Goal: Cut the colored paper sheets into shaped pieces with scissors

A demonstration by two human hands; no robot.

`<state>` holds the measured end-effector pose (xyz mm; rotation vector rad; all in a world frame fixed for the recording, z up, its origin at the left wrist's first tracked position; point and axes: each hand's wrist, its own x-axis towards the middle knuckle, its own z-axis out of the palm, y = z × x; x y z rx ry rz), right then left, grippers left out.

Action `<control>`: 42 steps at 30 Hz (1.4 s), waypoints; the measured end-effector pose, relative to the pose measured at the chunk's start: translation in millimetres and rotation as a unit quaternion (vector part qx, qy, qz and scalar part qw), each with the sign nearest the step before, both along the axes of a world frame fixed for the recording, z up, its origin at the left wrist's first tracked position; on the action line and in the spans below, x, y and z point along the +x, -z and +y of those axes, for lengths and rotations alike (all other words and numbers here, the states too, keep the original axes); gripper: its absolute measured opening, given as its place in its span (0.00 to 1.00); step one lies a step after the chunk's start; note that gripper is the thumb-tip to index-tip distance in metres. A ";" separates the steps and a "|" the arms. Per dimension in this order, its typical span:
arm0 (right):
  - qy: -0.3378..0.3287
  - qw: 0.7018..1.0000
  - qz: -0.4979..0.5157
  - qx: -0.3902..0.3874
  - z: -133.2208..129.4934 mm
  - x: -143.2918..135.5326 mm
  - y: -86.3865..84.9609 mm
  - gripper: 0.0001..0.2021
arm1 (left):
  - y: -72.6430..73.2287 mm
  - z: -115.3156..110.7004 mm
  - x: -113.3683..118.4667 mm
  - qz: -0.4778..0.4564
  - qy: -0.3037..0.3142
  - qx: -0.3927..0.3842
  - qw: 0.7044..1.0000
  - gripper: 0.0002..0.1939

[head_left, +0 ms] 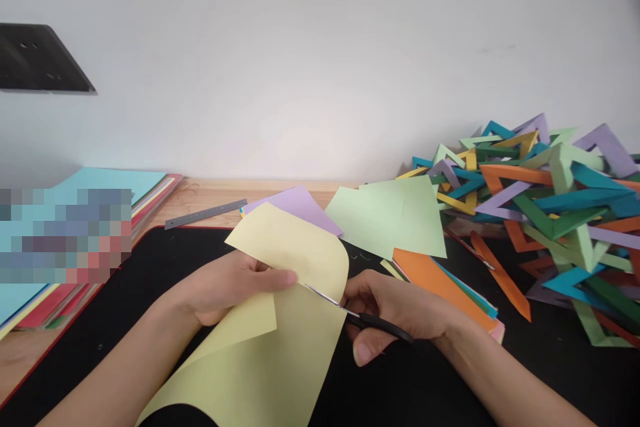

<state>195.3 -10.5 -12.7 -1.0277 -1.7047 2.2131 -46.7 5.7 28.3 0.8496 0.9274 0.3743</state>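
Observation:
My left hand [245, 283] pinches a large sheet of pale yellow paper [295, 353], thumb on top and the other fingers mostly hidden behind it. The sheet curls over at its top and bends away toward the bottom of the view. My right hand [390, 310] is closed round the black handles of a pair of scissors [383, 327]. Their thin metal blade lies across the yellow paper, its tip close to my left thumb. How far the paper is cut along the blade, I cannot tell.
Behind the yellow sheet lie purple paper [300, 203], light green sheets [395, 213] and a metal ruler [205, 213]. Orange and blue strips [440, 283] rest at right, beside a heap of folded paper pieces [560, 213]. Stacked coloured paper [120, 180] stands left on the black mat [135, 280].

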 end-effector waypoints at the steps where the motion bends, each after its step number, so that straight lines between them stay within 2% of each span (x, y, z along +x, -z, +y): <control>1: -0.002 1.000 -0.001 0.003 0.1 0.6 0.8 0.21 | 0.3 0.0 -0.1 0.000 0.000 0.000 1.000 0.12; 7: 0.002 1.000 -0.005 0.009 0.2 2.2 5.6 0.20 | -0.1 0.0 -0.8 0.010 -0.004 0.001 1.000 0.12; 25: 0.021 1.000 -0.013 -0.005 -0.2 0.9 5.1 0.17 | -1.3 -0.1 -0.1 0.015 -0.002 -0.002 1.000 0.13; 37: 0.037 0.998 -0.039 0.012 -0.9 4.0 -0.6 0.19 | -10.2 1.0 -2.3 0.051 -0.065 0.005 0.997 0.09; 42: 0.010 1.000 -0.019 -0.003 0.0 2.2 -0.3 0.20 | -6.9 -0.7 -0.4 0.067 -0.062 -0.005 0.996 0.14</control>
